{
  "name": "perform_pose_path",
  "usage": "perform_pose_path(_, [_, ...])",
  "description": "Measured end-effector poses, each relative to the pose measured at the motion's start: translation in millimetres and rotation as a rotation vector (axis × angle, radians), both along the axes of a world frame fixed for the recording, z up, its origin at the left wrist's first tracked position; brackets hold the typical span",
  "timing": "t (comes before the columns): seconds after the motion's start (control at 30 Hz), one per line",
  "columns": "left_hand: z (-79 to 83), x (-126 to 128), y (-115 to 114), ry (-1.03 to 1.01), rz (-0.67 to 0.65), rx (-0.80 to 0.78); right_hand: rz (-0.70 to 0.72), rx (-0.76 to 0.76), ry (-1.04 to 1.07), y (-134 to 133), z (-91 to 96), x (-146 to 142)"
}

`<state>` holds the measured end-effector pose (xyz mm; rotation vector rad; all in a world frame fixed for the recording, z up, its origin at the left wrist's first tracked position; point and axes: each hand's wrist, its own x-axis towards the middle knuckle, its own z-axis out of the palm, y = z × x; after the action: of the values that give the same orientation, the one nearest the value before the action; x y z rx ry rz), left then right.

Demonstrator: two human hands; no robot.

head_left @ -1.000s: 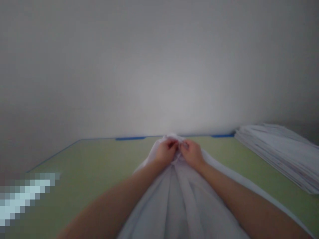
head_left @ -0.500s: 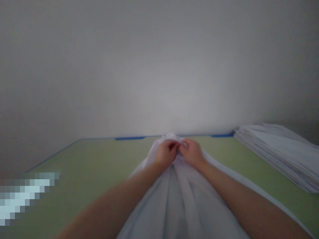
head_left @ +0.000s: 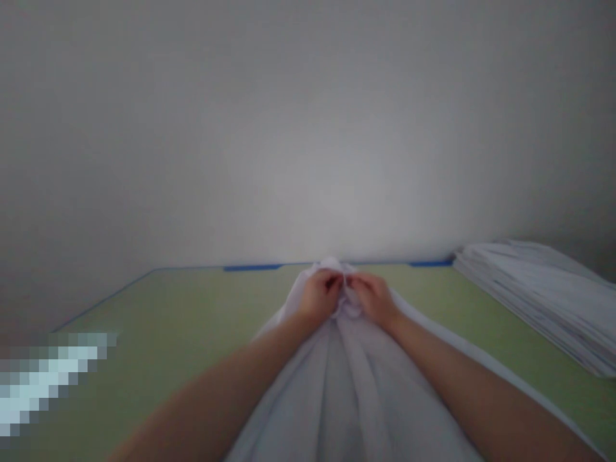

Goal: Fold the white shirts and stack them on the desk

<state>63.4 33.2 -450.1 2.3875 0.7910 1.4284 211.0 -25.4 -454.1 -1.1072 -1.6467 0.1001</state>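
Note:
A large white cloth (head_left: 337,398) runs from the bottom of the view toward the back of the table, gathered into folds at its far end. My left hand (head_left: 321,295) is closed on the bunched far end, thumb and fingers pinching the fabric. Just to its right, my right hand (head_left: 375,296) pinches the same gather, its fingertips almost meeting those of the left. Puckered fabric shows between and below the fingers. Whether anything small is held within the gather, I cannot tell.
Under the cloth is a green table (head_left: 192,333) with a blue edge, set against a grey wall (head_left: 308,128). A stack of folded white cloths (head_left: 534,289) lies at the right. A pixelated pale patch covers the lower left.
My right fingers have shifted slightly on the gather, and more puckered fabric shows beneath them. My left hand stays almost where it was.

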Motion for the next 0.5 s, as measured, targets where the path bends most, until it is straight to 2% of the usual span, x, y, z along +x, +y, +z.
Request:
perform_pose_path(0.23, [-4.9,3.0,2.3,-0.028,-0.040,-0.026,-0.101,-0.067,-0.019,4.1,-1.3,1.0])
perform_pose_path(0.4, [-9.8,8.7,2.0,-0.102,-0.183,-0.201,-0.151,-0.003,-0.110,-1.5,-0.5,-1.7])
perform_pose_path(0.5, [-14.4,14.3,4.3,-0.177,-0.192,-0.307,-0.187,0.019,-0.194,-1.9,0.0,-1.9])
